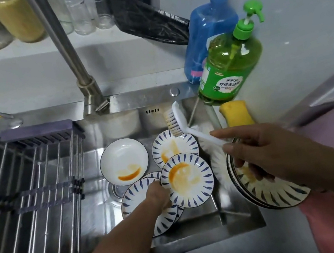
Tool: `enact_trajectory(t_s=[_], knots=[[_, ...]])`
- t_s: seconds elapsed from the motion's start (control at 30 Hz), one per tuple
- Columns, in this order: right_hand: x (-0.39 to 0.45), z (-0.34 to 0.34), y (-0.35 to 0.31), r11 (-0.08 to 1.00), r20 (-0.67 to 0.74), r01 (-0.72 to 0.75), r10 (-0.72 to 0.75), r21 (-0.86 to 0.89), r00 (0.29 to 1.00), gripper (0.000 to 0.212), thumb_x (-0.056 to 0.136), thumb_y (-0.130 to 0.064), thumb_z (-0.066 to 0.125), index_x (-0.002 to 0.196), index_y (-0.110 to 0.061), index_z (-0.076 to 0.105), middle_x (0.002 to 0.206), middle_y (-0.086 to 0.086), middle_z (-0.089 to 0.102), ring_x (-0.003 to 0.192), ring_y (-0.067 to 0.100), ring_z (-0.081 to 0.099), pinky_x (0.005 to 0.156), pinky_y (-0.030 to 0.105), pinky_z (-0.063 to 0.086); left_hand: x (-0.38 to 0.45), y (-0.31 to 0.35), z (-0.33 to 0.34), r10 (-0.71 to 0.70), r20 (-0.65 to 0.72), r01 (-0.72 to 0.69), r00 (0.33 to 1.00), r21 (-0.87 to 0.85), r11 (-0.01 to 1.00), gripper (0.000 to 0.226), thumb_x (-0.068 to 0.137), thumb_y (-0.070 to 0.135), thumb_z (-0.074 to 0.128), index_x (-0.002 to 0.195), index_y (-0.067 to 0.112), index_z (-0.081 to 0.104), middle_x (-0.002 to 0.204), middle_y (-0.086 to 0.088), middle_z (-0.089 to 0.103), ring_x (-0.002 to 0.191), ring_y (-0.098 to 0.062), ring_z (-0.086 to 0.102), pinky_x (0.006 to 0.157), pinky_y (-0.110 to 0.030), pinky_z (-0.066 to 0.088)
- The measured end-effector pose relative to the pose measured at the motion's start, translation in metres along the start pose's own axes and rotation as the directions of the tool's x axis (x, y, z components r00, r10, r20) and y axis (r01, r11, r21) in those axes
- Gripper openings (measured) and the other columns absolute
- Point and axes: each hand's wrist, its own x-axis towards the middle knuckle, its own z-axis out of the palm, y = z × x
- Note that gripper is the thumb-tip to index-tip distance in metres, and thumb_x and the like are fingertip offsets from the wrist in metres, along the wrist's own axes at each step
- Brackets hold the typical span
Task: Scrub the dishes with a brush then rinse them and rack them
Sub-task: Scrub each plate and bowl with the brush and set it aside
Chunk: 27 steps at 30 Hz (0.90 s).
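I stood over a steel sink [82, 210] set into a pale counter [19, 81], with the tap [74, 60] rising at the back. My right hand [262, 154] gripped the handle of the white brush [186, 127], its bristles held above the far leaf-patterned plate [183, 140], which was smeared with orange sauce. My left hand [158, 194] reached down into the basin and its fingers pinched the near edge of the sauce-stained plate [187, 179] in the middle, which lay tilted over the others. Under my wrist sat two more leaf-patterned plates [134, 196], stacked. To the left of them a plain white dish [124, 160] rested near the drain, with an orange streak along its bottom. On the right edge of the sink a stack of patterned plates [273, 190] stood beneath my right hand. The metal rack [31, 195] spanned the left half of the sink. Behind the brush a yellow sponge [237, 114] sat on the rim, and a green soap bottle [228, 64] and a blue bottle [209, 29] stood by the wall. Jars [15, 19] lined the shelf at the back.
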Motion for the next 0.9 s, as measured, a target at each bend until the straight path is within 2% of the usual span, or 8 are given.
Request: enact_trajectory(t_s=[0.17, 0.27, 0.33, 0.43, 0.53, 0.6, 0.73, 0.9], knots=[[-0.001, -0.004, 0.005, 0.994, 0.002, -0.011, 0.011, -0.106, 1.000, 0.032, 0.099, -0.028, 0.064, 0.117, -0.053, 0.067, 0.075, 0.010, 0.066, 0.047, 0.014, 0.053, 0.041, 0.023, 0.041, -0.006, 0.004, -0.013, -0.049, 0.046, 0.058, 0.998, -0.206, 0.977, 0.039, 0.101, -0.004, 0.042, 0.137, 0.006, 0.052, 0.121, -0.019, 0.069, 0.094, -0.041, 0.074, 0.078, -0.054, 0.063], [-0.005, -0.003, 0.006, 0.937, 0.013, 0.010, -0.006, -0.350, 1.000, 0.029, 0.101, -0.037, 0.058, 0.124, -0.052, 0.065, 0.078, -0.004, 0.069, 0.054, 0.005, 0.059, 0.050, 0.025, 0.048, -0.028, 0.008, -0.038, -0.007, 0.151, 0.050, 0.989, -0.284, 0.958, 0.038, 0.101, 0.003, 0.050, 0.137, 0.016, 0.052, 0.116, -0.015, 0.074, 0.096, -0.034, 0.076, 0.083, -0.051, 0.063], [-0.009, 0.002, 0.005, 0.861, 0.053, 0.026, 0.001, -0.507, 0.999, 0.030, 0.104, -0.038, 0.051, 0.129, -0.051, 0.062, 0.077, -0.015, 0.068, 0.066, 0.005, 0.064, 0.061, 0.028, 0.052, -0.047, 0.012, -0.057, 0.038, 0.224, 0.043, 0.974, -0.347, 0.937, 0.037, 0.101, 0.005, 0.056, 0.135, 0.019, 0.051, 0.112, -0.013, 0.077, 0.099, -0.035, 0.076, 0.089, -0.051, 0.062], [-0.016, 0.017, 0.003, 0.671, 0.068, 0.055, -0.007, -0.739, 0.998, 0.032, 0.107, -0.038, 0.043, 0.131, -0.051, 0.058, 0.088, -0.015, 0.067, 0.078, 0.006, 0.064, 0.071, 0.030, 0.053, -0.078, 0.019, -0.085, 0.133, 0.284, 0.005, 0.949, -0.436, 0.900, 0.041, 0.099, 0.000, 0.060, 0.134, 0.019, 0.052, 0.107, -0.010, 0.079, 0.101, -0.037, 0.075, 0.085, -0.046, 0.063], [-0.021, 0.033, 0.004, 0.430, 0.055, 0.088, -0.089, -0.899, 0.995, 0.030, 0.106, -0.029, 0.040, 0.128, -0.042, 0.055, 0.086, -0.009, 0.060, 0.078, 0.011, 0.064, 0.067, 0.029, 0.051, -0.117, 0.027, -0.105, 0.221, 0.330, -0.029, 0.918, -0.500, 0.866, 0.043, 0.097, -0.009, 0.057, 0.133, 0.015, 0.053, 0.106, -0.014, 0.078, 0.102, -0.040, 0.074, 0.082, -0.046, 0.064], [-0.024, 0.043, -0.006, 0.348, 0.046, 0.075, -0.092, -0.934, 0.995, 0.026, 0.105, -0.025, 0.039, 0.124, -0.037, 0.053, 0.081, -0.008, 0.048, 0.080, 0.015, 0.062, 0.064, 0.028, 0.041, -0.138, 0.031, -0.114, 0.264, 0.347, -0.029, 0.900, -0.557, 0.830, 0.044, 0.095, -0.015, 0.053, 0.129, 0.012, 0.054, 0.109, -0.018, 0.077, 0.104, -0.044, 0.072, 0.080, -0.049, 0.063], [-0.024, 0.065, -0.035, 0.416, 0.007, 0.079, -0.172, -0.906, 0.985, 0.024, 0.105, -0.031, 0.043, 0.127, -0.037, 0.050, 0.091, -0.006, 0.054, 0.087, 0.020, 0.065, 0.067, 0.033, 0.047, -0.175, 0.029, -0.126, 0.352, 0.390, -0.027, 0.851, -0.637, 0.771, 0.050, 0.095, -0.019, 0.048, 0.135, 0.011, 0.050, 0.117, -0.023, 0.074, 0.107, -0.048, 0.070, 0.082, -0.056, 0.061], [-0.045, 0.089, -0.073, 0.468, 0.211, 0.245, -0.125, -0.849, 0.969, 0.033, 0.106, -0.043, 0.042, 0.138, -0.044, 0.051, 0.113, -0.003, 0.068, 0.097, 0.020, 0.063, 0.083, 0.041, 0.054, -0.201, 0.020, -0.140, 0.425, 0.347, -0.066, 0.836, -0.705, 0.706, 0.048, 0.096, -0.019, 0.046, 0.134, 0.010, 0.048, 0.108, -0.021, 0.076, 0.097, -0.042, 0.074, 0.082, -0.061, 0.056]])
